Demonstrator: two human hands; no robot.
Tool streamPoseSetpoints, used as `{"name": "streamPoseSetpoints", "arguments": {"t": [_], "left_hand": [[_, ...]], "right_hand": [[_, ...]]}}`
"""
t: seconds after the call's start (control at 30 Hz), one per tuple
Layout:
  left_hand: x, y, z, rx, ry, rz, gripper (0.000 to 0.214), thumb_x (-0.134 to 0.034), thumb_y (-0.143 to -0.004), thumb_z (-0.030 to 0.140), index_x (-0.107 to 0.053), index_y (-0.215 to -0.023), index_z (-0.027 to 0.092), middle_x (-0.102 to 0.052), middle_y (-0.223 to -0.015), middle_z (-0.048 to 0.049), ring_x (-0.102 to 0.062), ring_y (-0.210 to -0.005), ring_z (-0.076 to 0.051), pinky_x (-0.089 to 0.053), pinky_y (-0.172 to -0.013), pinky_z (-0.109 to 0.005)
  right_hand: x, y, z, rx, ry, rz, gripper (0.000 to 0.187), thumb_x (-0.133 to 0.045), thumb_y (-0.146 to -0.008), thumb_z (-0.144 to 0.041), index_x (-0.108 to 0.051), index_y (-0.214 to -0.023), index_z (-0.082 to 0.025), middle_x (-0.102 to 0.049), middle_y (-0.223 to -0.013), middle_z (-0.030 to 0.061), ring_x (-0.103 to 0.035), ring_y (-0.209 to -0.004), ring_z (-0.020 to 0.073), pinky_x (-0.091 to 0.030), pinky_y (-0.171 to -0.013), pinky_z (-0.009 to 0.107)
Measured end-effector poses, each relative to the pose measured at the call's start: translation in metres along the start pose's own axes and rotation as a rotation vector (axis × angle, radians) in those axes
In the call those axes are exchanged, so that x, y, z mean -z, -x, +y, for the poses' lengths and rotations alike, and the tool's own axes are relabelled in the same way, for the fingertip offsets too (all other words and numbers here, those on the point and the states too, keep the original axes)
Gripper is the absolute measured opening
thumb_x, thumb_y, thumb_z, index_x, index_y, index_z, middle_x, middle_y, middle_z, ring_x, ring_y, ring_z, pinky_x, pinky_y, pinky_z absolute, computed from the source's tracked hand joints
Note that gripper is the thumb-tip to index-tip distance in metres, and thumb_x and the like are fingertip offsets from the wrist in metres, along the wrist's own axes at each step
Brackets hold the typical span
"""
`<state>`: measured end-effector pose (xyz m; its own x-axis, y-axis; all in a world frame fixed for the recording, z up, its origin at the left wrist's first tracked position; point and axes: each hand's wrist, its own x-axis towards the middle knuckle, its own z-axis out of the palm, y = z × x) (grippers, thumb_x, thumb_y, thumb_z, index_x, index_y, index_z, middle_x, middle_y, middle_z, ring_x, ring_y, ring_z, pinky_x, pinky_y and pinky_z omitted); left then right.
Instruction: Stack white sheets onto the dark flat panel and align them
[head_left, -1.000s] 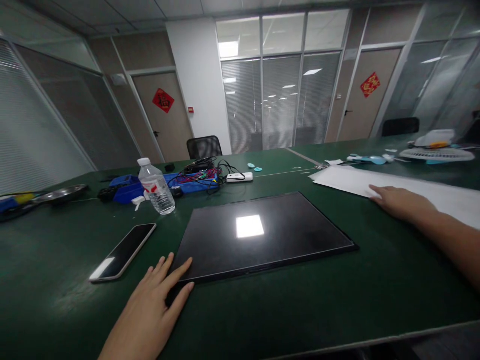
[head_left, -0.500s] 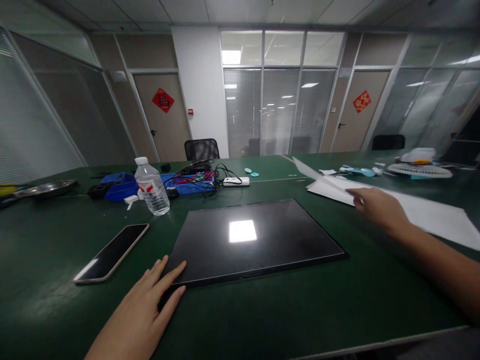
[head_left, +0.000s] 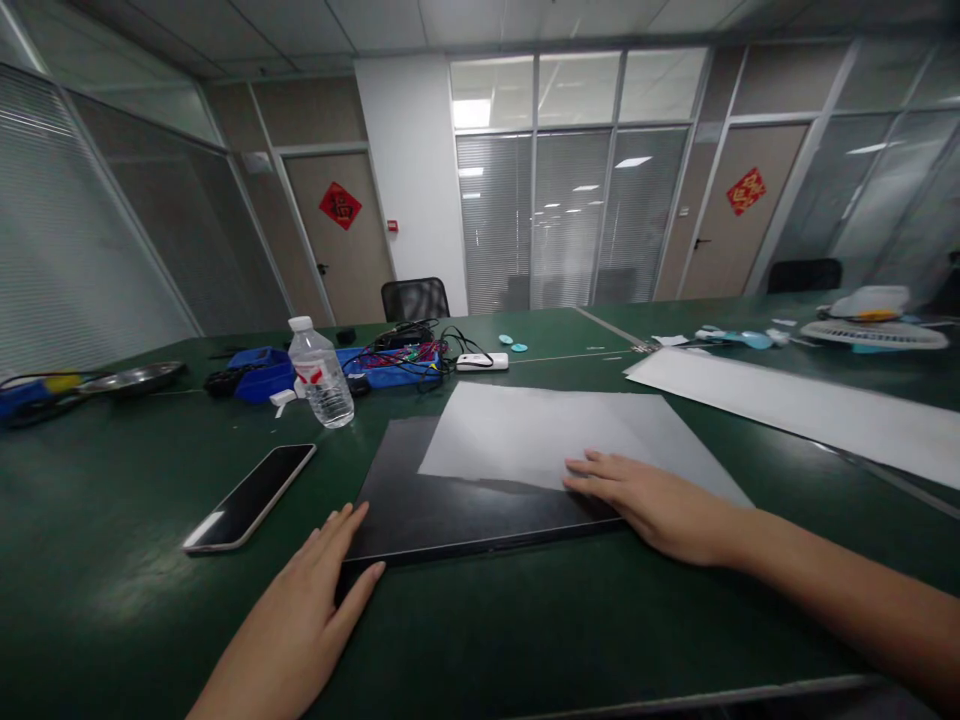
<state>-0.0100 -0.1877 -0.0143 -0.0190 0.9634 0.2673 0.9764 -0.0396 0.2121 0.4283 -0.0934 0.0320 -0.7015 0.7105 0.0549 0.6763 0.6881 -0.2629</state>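
A flat black display panel (head_left: 450,520) lies on the green table in front of me. Across its upper and right part rests a white sheet of paper (head_left: 540,430), reaching past the panel's right side. My left hand (head_left: 300,610) is at the panel's near left corner, fingers stretched out and thumb apart. On the paper's near edge lies my right hand (head_left: 652,505), its fingers extended flat over the sheet. The panel's right part is hidden under the paper and my right hand.
To the left lie a phone (head_left: 251,498) and a water bottle (head_left: 321,375). Behind are blue trays with tangled wires (head_left: 409,355) and a white power strip (head_left: 482,361). A white stack of sheets (head_left: 810,405) and a white fan head (head_left: 874,330) lie right.
My right hand has moved left from the white stack, bringing a sheet that now lies over part of the panel. My left hand stays at the panel's corner.
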Motion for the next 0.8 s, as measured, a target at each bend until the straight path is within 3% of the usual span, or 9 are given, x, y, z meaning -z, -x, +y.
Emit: {"name": "streamPoseSetpoints", "arguments": {"t": [0.2,0.47,0.67,0.8], "left_hand": [[0.003,0.000,0.003,0.020,0.022,0.008,0.078,-0.038,-0.097,0.064,-0.033,-0.161,0.020,-0.044,-0.160,-0.0095,-0.044,-0.145,-0.033,-0.040,-0.119,-0.055],[0.002,0.000,0.002,0.007,0.011,0.000,0.076,-0.040,-0.096,0.063,-0.031,-0.161,0.024,-0.043,-0.160,-0.0081,-0.042,-0.146,-0.032,-0.038,-0.119,-0.055],[0.006,-0.003,0.004,-0.014,-0.005,-0.082,0.061,-0.037,-0.098,0.059,-0.055,-0.148,0.031,-0.039,-0.162,-0.0064,-0.039,-0.148,-0.033,-0.034,-0.119,-0.057],[0.006,-0.005,0.004,0.023,-0.005,-0.080,0.061,-0.039,-0.096,0.059,-0.056,-0.147,0.030,-0.040,-0.162,-0.0079,-0.041,-0.147,-0.034,-0.034,-0.120,-0.058]], "right_hand": [[0.004,-0.010,-0.032,0.092,-0.071,-0.036,0.048,-0.040,-0.107,-0.040,-0.050,-0.153,-0.035,-0.043,-0.161,0.0016,-0.033,-0.151,0.0282,-0.024,-0.126,0.055],[-0.001,-0.014,-0.043,0.211,-0.115,-0.041,0.051,-0.040,-0.104,-0.023,-0.050,-0.153,-0.037,-0.044,-0.160,-0.0007,-0.032,-0.152,0.0266,-0.024,-0.126,0.055],[-0.004,-0.014,-0.043,0.252,-0.141,-0.037,0.055,-0.042,-0.103,-0.018,-0.048,-0.154,-0.036,-0.043,-0.160,0.0016,-0.029,-0.153,0.0263,-0.021,-0.126,0.055],[-0.008,-0.014,-0.042,0.236,-0.140,-0.061,0.054,-0.037,-0.105,-0.021,-0.042,-0.157,-0.036,-0.038,-0.164,0.0017,-0.024,-0.155,0.0270,-0.018,-0.127,0.056]]}}
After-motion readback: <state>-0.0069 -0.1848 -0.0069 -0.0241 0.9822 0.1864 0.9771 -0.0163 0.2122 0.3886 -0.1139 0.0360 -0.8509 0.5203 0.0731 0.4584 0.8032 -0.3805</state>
